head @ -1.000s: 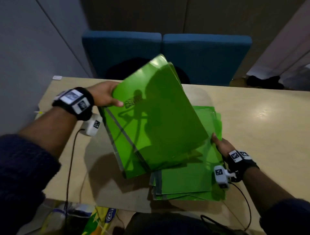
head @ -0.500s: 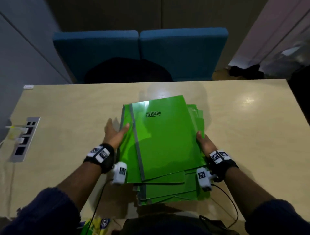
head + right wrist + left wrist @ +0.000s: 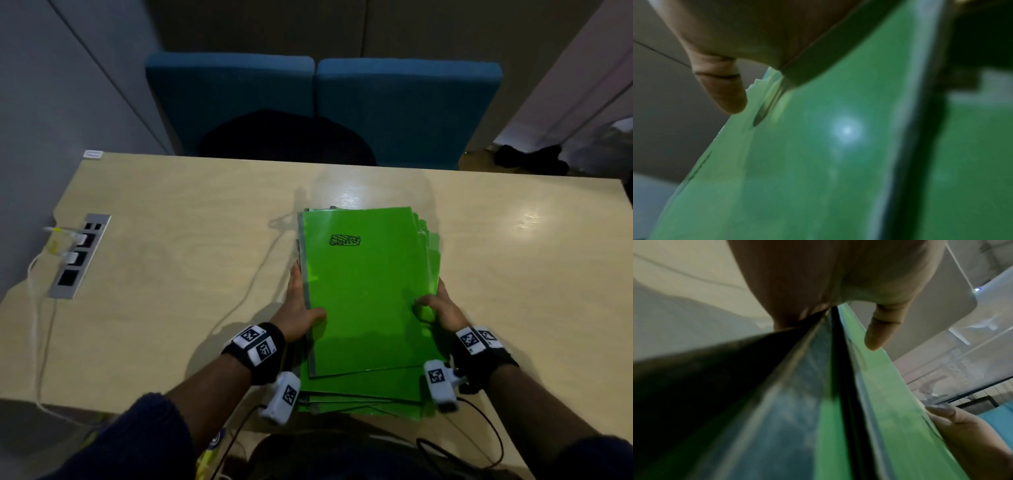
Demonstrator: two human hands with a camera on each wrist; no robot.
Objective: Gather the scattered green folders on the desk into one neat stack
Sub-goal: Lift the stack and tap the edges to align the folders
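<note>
A stack of green folders (image 3: pixel 363 291) lies on the pale wooden desk (image 3: pixel 531 291), close to its near edge. The top folder bears a black scribble, and lower folders stick out a little at the near and right sides. My left hand (image 3: pixel 301 308) holds the stack's left edge, fingers along the side and thumb on top. My right hand (image 3: pixel 442 308) holds the right edge with its thumb on the top cover. The left wrist view shows the folder edges (image 3: pixel 879 402) under my thumb (image 3: pixel 877 331). The right wrist view shows a green cover (image 3: pixel 818 162) below my thumb (image 3: pixel 723 91).
A grey socket panel (image 3: pixel 78 257) with white plugs and a white cable (image 3: pixel 37 342) sits at the desk's left. A thin cable (image 3: pixel 257 274) runs across the desk toward the stack. Two blue chairs (image 3: pixel 404 109) stand behind the far edge.
The folder my left hand held up tilted now lies flat on top of the stack. Both hands have closed in on the stack's sides, and its edges line up more closely.
</note>
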